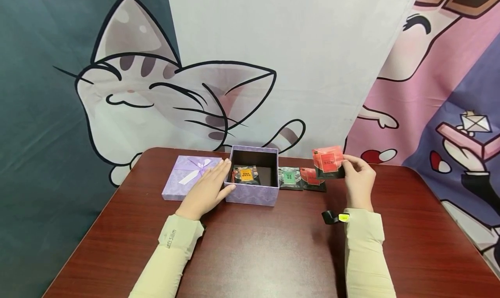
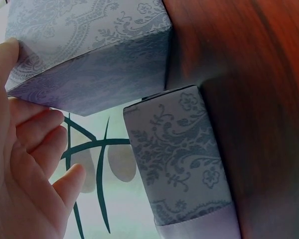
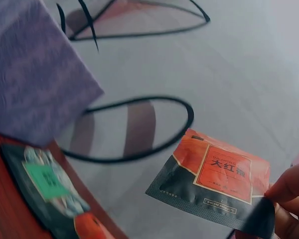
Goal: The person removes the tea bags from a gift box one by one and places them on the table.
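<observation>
My right hand pinches a red and black tea sachet by its edge, raised above the table; the right wrist view shows its printed label. My left hand rests against an open purple patterned box, fingers straight along its left side and thumb at its front edge. Inside the box stands a sachet with an orange label. To the right of the box lie a green-labelled sachet and another red sachet, side by side.
The purple box lid, with a ribbon bow, lies left of the box, partly behind my left hand. The brown table ends at the back against a cartoon-printed cloth. A black strap hangs at my right wrist.
</observation>
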Available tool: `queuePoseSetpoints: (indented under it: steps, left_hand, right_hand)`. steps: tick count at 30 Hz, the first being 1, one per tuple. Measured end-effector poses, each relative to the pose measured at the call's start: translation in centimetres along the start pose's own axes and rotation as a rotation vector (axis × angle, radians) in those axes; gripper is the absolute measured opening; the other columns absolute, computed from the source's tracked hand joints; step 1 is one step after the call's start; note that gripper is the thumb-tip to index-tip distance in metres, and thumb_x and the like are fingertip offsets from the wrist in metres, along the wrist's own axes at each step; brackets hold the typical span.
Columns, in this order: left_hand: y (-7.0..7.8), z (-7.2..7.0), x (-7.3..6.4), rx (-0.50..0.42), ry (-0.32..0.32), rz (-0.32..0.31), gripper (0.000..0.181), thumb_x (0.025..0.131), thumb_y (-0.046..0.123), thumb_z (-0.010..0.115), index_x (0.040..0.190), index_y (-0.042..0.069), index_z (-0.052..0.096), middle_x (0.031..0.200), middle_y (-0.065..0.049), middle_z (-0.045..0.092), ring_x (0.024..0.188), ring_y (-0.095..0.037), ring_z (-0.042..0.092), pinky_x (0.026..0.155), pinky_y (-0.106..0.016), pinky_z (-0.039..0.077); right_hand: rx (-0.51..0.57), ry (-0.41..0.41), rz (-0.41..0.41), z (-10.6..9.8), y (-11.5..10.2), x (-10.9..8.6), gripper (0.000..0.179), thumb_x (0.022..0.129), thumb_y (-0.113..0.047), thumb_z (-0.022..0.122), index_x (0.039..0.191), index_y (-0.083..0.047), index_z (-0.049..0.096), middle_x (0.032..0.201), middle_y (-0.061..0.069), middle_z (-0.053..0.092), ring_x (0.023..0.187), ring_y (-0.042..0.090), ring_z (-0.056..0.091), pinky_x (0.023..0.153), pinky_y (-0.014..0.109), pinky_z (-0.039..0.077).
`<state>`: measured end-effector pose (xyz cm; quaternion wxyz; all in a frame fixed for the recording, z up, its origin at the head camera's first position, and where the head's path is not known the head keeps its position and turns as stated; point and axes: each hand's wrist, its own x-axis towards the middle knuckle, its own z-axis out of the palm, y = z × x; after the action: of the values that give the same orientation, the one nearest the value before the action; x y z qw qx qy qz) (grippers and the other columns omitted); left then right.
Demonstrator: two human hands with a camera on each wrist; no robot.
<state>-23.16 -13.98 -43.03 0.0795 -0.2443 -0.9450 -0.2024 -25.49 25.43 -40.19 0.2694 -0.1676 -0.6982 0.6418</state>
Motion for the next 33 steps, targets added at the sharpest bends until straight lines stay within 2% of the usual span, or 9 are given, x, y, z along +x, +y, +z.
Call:
queuePoseSetpoints:
  steps: [8, 16, 19, 24, 27, 33]
  left_hand:
    - [-0.2, 0.2, 0.0, -0.001, 0.001, 0.007, 0.072, 0.105, 0.045, 0.052, 0.158, 0.002, 0.031, 0.165, -0.012, 0.028, 0.152, -0.029, 0.026, 0.122, -0.052, 0.023]
    - [-0.2, 0.2, 0.0, -0.002, 0.001, 0.005, 0.072, 0.105, 0.045, 0.053, 0.158, 0.001, 0.03, 0.165, -0.013, 0.028, 0.152, -0.031, 0.027, 0.122, -0.053, 0.024]
    - [-0.1, 0.2, 0.0, -0.004, 0.0, 0.002, 0.073, 0.104, 0.045, 0.053, 0.158, 0.002, 0.03, 0.165, -0.013, 0.027, 0.152, -0.031, 0.027, 0.122, -0.053, 0.023]
    - [-0.1, 0.2, 0.1, -0.006, 0.001, 0.002, 0.074, 0.104, 0.045, 0.054, 0.159, 0.002, 0.029, 0.165, -0.013, 0.027, 0.152, -0.031, 0.026, 0.122, -0.053, 0.023]
    - [-0.1, 0.2, 0.1, -0.008, 0.002, 0.004, 0.073, 0.104, 0.045, 0.053, 0.158, 0.001, 0.03, 0.165, -0.013, 0.027, 0.152, -0.031, 0.026, 0.122, -0.053, 0.023]
    - [-0.1, 0.2, 0.0, -0.008, 0.001, 0.006, 0.073, 0.104, 0.045, 0.053, 0.158, 0.001, 0.03, 0.165, -0.013, 0.027, 0.152, -0.031, 0.027, 0.122, -0.053, 0.023]
  right_hand:
    - [0.05, 0.076, 0.11, -1.9, 2.1, 1.6, 0.019, 0.091, -0.002, 0.069, 0.107, -0.001, 0.078, 0.074, -0.012, 0.068, 0.075, 0.006, 0.059, 0.067, 0.015, 0.049]
    - [0.0, 0.109, 0.222, -3.3, 4.0, 2.3, 0.022, 0.092, -0.002, 0.067, 0.111, -0.003, 0.078, 0.081, -0.014, 0.066, 0.088, 0.005, 0.055, 0.071, 0.016, 0.047]
    - [-0.014, 0.111, 0.257, -3.7, 5.0, 2.5, 0.021, 0.092, -0.002, 0.066, 0.108, -0.005, 0.079, 0.082, -0.014, 0.064, 0.083, 0.004, 0.055, 0.066, 0.015, 0.048]
    - [-0.053, 0.086, 0.29, -4.0, 6.0, 2.7, 0.023, 0.095, -0.005, 0.064, 0.115, -0.002, 0.075, 0.086, -0.01, 0.061, 0.07, 0.003, 0.058, 0.055, 0.016, 0.053]
    - [-0.088, 0.078, 0.286, -4.0, 6.5, 2.6, 0.025, 0.096, -0.006, 0.063, 0.119, 0.002, 0.072, 0.083, -0.011, 0.06, 0.069, 0.002, 0.058, 0.055, 0.016, 0.054]
    - [-0.109, 0.093, 0.28, -3.9, 7.3, 2.6, 0.023, 0.096, -0.003, 0.063, 0.115, 0.005, 0.073, 0.08, -0.012, 0.059, 0.073, 0.001, 0.057, 0.058, 0.013, 0.053]
